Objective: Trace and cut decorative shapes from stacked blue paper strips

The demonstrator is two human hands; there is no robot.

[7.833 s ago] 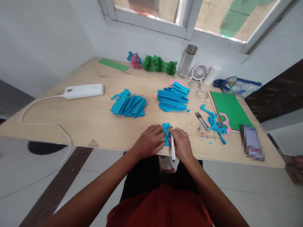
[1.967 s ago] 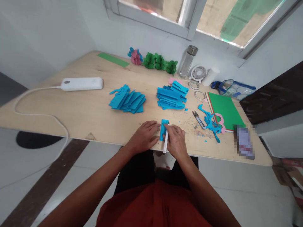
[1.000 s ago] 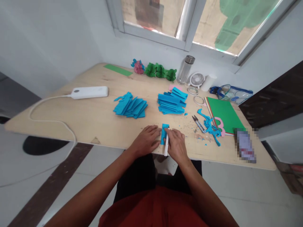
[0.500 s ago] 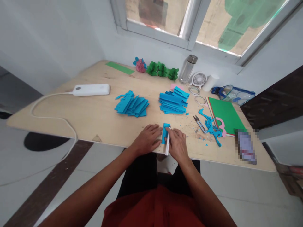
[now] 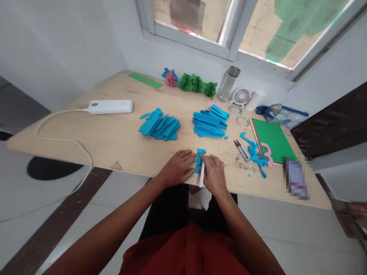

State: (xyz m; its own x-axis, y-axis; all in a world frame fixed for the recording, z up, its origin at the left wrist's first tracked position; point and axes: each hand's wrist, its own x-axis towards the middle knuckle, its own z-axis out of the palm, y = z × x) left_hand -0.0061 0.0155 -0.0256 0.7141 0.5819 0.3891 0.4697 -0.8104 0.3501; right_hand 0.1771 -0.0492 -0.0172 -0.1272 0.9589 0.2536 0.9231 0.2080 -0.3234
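At the near edge of the desk (image 5: 111, 133), a blue paper strip (image 5: 198, 160) lay between the left hand (image 5: 179, 167), flat, loosely spread and gripping nothing, and the right hand (image 5: 214, 173), whose fingers were curled around a white pen (image 5: 202, 176).

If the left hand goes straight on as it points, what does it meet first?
The blue paper strip, right beside the left hand; whether they touch is hard to tell. Just beyond comes the right hand with its white pen.
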